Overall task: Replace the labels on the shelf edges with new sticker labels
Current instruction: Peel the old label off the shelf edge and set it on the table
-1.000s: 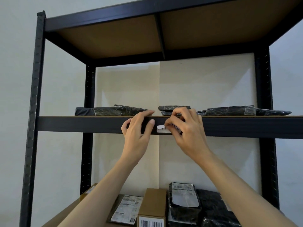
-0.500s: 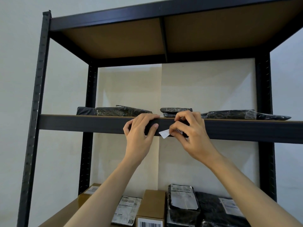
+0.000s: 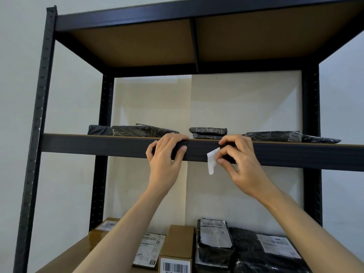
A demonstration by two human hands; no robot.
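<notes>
Black wrapped parcels (image 3: 137, 130) lie flat on the middle shelf (image 3: 98, 143).

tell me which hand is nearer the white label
Right. The right hand pinches the label at the shelf edge; the left hand grips the edge, apart to the label's left.

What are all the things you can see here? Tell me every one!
Shelf rack: one, black frame with brown boards, against a pale wall.
Sticker label: one, white, hanging off the middle shelf edge, pinched by the right hand.
Wrapped parcels: several, black, lying flat on the middle shelf.
Cardboard boxes: two, brown, on the lower shelf.
Bagged parcels: several, black with white labels, lower shelf.
Left hand: gripping the shelf edge.
Right hand: peeling the label.
</notes>
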